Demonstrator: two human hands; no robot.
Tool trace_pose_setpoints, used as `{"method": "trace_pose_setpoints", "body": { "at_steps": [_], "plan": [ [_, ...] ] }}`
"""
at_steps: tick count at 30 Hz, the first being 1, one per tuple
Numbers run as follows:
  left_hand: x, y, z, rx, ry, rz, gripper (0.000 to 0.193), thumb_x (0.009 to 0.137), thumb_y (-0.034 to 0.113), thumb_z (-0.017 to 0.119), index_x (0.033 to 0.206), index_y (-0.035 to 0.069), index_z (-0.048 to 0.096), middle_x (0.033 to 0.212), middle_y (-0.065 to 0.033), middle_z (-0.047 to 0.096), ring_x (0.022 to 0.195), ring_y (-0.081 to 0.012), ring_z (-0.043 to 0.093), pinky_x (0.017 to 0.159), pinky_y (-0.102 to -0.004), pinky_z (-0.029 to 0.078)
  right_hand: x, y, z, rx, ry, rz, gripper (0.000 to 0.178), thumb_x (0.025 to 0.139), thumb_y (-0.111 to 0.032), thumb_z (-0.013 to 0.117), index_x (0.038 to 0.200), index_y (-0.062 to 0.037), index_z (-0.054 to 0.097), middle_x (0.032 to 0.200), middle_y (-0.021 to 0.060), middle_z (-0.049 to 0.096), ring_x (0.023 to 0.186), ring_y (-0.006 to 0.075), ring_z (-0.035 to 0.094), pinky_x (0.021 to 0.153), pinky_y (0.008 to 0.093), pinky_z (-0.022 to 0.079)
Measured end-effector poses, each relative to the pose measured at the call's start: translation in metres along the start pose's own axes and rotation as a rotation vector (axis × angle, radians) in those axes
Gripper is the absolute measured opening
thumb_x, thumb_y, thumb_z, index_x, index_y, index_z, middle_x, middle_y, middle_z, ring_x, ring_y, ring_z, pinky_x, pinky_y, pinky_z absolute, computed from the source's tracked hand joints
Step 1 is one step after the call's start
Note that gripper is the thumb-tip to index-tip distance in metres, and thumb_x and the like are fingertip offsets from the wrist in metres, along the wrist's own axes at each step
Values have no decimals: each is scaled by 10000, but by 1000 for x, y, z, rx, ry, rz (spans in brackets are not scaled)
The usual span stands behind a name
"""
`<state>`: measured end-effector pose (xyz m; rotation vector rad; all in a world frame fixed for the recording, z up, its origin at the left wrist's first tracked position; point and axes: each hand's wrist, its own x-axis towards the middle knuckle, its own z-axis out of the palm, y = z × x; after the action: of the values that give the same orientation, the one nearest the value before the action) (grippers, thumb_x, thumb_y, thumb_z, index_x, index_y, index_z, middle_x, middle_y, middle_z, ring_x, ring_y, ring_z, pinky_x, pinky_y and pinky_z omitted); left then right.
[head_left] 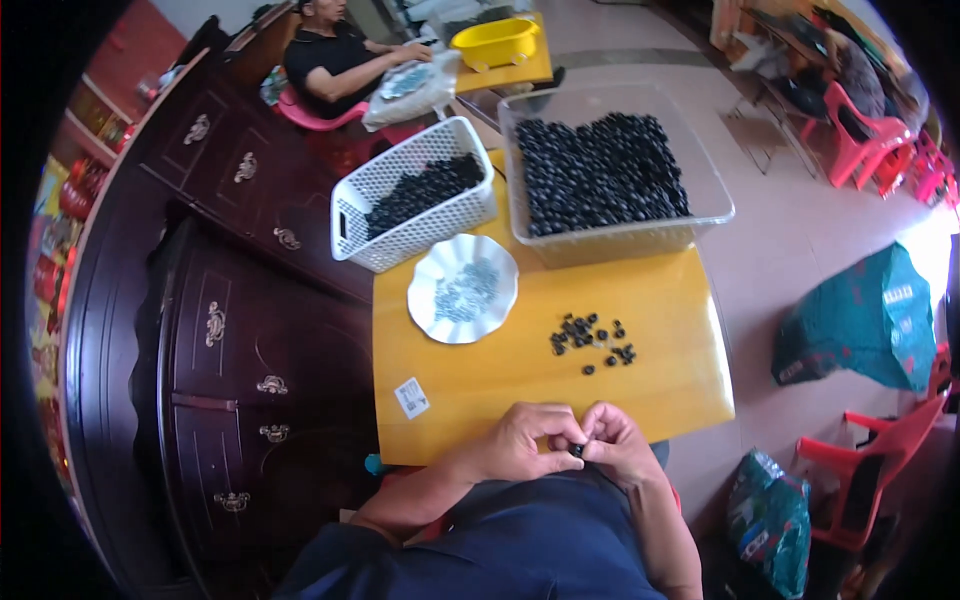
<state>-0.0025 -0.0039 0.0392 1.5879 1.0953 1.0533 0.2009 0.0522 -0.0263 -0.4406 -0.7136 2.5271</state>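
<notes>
Close to my body, at the table's front edge, my left hand [528,438] and my right hand [618,446] meet fingertip to fingertip. Both are closed in a pinch on one small black round part [577,450]; its exact kind is too small to tell. Just beyond my fingers, a loose group of similar small black parts [580,333] lies on the yellow table [480,390]. To their left, a white plate [422,310] with a wavy rim carries a heap of tiny pale, clear-looking pieces [466,290].
A clear plastic tub [715,205] full of black round parts stands at the table's far side. Left of it sits a white perforated basket [375,250] with more black pieces. A small white label [411,397] lies front left. Dark cabinets [250,340] line the left; another person [335,65] sits beyond.
</notes>
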Motion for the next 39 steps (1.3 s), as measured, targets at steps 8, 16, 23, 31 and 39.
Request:
{"method": "trace_pose_setpoints", "body": {
  "at_steps": [8,16,23,31,39],
  "plan": [
    [-12,1,-1,77,75,7,207,814,26,844,968,53,709,792,-33,638,682,-128,622,617,-283,492,6,-8,11,-38,30,36,308,842,-41,846,1058,-53,626,944,31,707,838,106,676,790,247,544],
    [-16,-3,5,86,87,13,184,839,13,827,936,39,673,775,-34,626,650,-121,622,591,-276,492,3,-11,17,-105,10,25,279,875,14,786,1086,-54,618,1008,21,693,904,107,657,827,253,524],
    [-10,-4,-3,48,198,40,189,818,45,857,944,54,717,746,-29,620,647,-122,596,591,-275,460,9,-14,32,-143,81,-29,339,892,-224,822,1091,-58,603,974,12,662,911,106,624,827,253,486],
    [-3,13,-28,44,289,100,239,780,43,887,952,29,721,730,-41,626,645,-119,579,609,-262,452,15,-8,14,-52,99,-62,228,985,-208,731,1119,-67,613,971,42,687,913,132,651,863,286,515],
    [-4,12,-27,69,285,107,241,778,43,890,949,28,721,736,-47,633,637,-125,580,601,-262,449,15,0,10,-61,143,-49,168,995,-154,713,1112,-69,627,955,34,693,907,124,656,847,270,512]
  ]
}}
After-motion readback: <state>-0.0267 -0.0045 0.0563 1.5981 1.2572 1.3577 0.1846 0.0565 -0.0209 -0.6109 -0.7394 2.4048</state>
